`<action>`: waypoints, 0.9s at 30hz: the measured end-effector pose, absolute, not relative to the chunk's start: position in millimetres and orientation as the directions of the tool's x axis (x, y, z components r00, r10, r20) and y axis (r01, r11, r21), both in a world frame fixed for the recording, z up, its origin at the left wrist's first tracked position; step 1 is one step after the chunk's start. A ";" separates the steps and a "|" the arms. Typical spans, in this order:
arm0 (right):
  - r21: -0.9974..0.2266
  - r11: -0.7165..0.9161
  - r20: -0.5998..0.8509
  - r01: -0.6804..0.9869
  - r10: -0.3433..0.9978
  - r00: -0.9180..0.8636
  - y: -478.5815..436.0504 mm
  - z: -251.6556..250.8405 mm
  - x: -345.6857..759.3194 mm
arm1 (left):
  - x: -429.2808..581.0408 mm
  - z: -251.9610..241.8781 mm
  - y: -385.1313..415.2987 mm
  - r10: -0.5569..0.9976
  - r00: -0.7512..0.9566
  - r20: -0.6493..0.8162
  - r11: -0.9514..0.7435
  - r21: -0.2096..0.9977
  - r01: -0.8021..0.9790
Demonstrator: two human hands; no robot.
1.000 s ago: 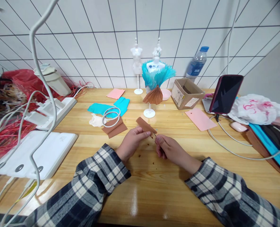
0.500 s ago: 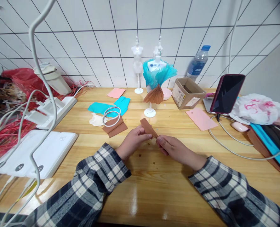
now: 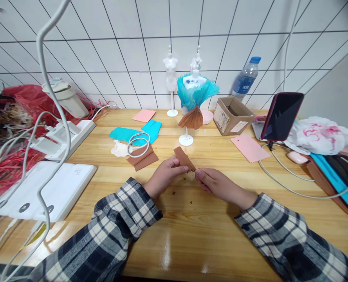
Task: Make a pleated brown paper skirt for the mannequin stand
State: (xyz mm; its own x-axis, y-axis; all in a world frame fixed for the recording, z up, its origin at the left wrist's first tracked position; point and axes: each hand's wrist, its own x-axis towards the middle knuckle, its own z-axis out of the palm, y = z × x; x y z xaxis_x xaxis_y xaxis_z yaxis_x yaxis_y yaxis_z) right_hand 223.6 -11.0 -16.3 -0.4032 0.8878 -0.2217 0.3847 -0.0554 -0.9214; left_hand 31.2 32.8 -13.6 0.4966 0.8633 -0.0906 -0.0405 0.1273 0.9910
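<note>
A folded strip of brown crepe paper (image 3: pixel 183 157) is pinched in my left hand (image 3: pixel 167 174), its flat end pointing up and away. At the strip's lower right end my right hand (image 3: pixel 211 181) is closed, thumb on top. A thin dark tip shows between its fingers and the paper; what it belongs to is hidden. Tiny brown scraps (image 3: pixel 174 193) lie on the table below. Just beyond my hands stands a white mini dress form (image 3: pixel 195 81) in a ruffled turquoise paper top (image 3: pixel 197 94), with a gathered brown piece (image 3: pixel 192 118) beneath it.
Left of my hands lie brown paper (image 3: pixel 143 159), silver rings (image 3: pixel 139 144) and turquoise paper (image 3: pixel 122 134). A bare dress form (image 3: pixel 170 76), a cardboard box (image 3: pixel 233 115), a bottle (image 3: pixel 246 78) and a phone (image 3: pixel 283 116) stand behind. White cables (image 3: pixel 52 98) hang at left.
My right hand has shifted very slightly to the right at the strip's end. Everything else looks the same.
</note>
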 end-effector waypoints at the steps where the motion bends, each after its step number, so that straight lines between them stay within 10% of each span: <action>1: -0.921 -0.055 -0.222 0.385 0.887 -0.404 -10.8 -16.3 223.6 | 31.3 -13.3 32.6 0.864 0.496 -0.088 0.125 0.991 -0.041; 27: -0.925 -0.053 -0.207 0.375 0.901 -0.382 -10.8 -14.4 223.1 | 31.9 -14.8 30.6 0.869 0.458 -0.186 0.276 0.951 -0.138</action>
